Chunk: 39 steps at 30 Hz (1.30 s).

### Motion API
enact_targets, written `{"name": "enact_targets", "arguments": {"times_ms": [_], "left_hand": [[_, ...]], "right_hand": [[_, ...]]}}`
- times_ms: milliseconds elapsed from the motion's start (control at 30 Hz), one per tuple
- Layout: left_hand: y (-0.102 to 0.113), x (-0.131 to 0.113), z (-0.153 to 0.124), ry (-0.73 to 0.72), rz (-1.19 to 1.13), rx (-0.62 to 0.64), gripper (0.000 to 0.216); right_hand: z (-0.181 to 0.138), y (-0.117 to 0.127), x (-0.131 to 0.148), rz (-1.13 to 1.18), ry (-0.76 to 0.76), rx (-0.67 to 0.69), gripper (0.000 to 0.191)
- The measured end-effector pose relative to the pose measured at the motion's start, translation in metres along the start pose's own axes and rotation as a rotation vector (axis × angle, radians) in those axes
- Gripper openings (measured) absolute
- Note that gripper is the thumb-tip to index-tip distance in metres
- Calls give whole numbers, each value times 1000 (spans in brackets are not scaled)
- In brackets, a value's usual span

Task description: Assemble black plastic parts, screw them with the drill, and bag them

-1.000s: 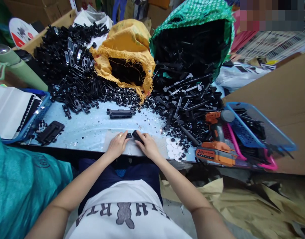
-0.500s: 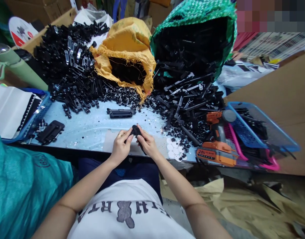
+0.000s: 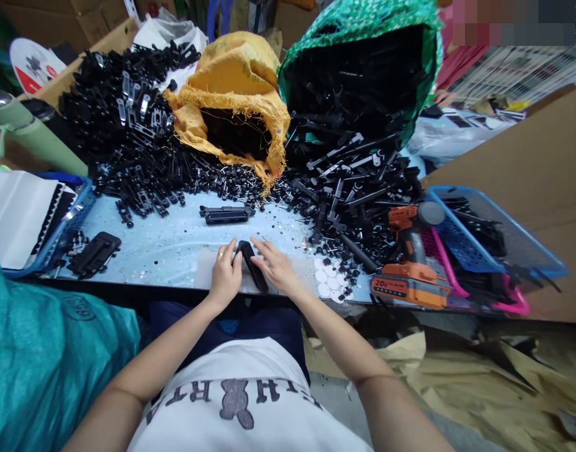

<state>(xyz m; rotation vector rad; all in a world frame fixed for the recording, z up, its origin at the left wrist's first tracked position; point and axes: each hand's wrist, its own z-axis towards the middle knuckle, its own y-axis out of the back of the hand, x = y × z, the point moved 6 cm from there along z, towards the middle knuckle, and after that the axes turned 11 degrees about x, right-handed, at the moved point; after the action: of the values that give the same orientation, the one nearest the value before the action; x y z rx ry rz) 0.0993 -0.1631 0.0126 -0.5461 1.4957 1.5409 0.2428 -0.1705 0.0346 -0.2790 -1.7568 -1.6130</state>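
A long black plastic part (image 3: 254, 267) lies slanted on the pale mat at the table's front edge, between my two hands. My left hand (image 3: 226, 274), with a ring on one finger, is at its left side; the thumb and fingertips are close to its upper end, and whether they touch it I cannot tell. On the other side, my right hand (image 3: 276, 269) has its fingers stretched and apart beside the part. Just beyond, a black folded bracket (image 3: 226, 215) rests on the blue table top (image 3: 175, 235).
Heaped black parts (image 3: 142, 144) cover the back, around a yellow sack (image 3: 241, 69) and a green sack (image 3: 358, 31). An orange cordless drill (image 3: 410, 285) stands right, beside a blue basket (image 3: 467, 251). White discs (image 3: 329, 276) lie nearer. Another black assembly (image 3: 96, 254) lies left.
Both hands had their fingers closed on the black part, held up between them. Now it lies on the mat, and the fingers have spread away from it.
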Motion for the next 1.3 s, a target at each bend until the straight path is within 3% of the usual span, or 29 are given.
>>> {"name": "enact_targets", "arguments": {"times_ms": [100,200,267,367,467,533,600,700,767,867,933,1033,1167,1300], "left_hand": [[-18,-6,4,-196,337,276,54],[-30,-12,6,-415,560,503,48],[-26,-13,11,-378,654,489,44],[-15,-14,14,-215,764,402,42],[-11,-10,10,-105,826,410,40],[-14,-6,8,-88,823,441,36],[-19,-3,8,-128,766,480,34],[-25,-1,10,-221,639,525,35],[-26,0,12,-265,576,548,32],[-27,0,15,-300,508,601,31],[-28,-1,16,-293,489,635,33],[-27,-4,17,-264,487,657,39],[-23,-8,15,-260,486,606,66],[-21,-6,8,-317,449,543,55]], "right_hand": [[-3,56,-1,-117,-43,-264,44],[-5,109,0,-279,-109,-491,39],[0,130,-10,-475,-225,-522,36],[8,139,-51,-772,-497,-486,31],[15,132,-99,-899,-711,-349,39],[16,128,-115,-904,-760,-285,40],[13,130,-110,-884,-741,-322,37],[2,132,-82,-773,-593,-337,35],[-4,115,-62,-640,-401,-102,34],[-22,62,-38,-503,-110,438,32],[-34,33,-31,-537,-16,623,37],[-39,14,-31,-648,-27,605,43],[-39,16,-24,-748,-68,486,46],[-42,24,-3,-798,-31,404,42]]}}
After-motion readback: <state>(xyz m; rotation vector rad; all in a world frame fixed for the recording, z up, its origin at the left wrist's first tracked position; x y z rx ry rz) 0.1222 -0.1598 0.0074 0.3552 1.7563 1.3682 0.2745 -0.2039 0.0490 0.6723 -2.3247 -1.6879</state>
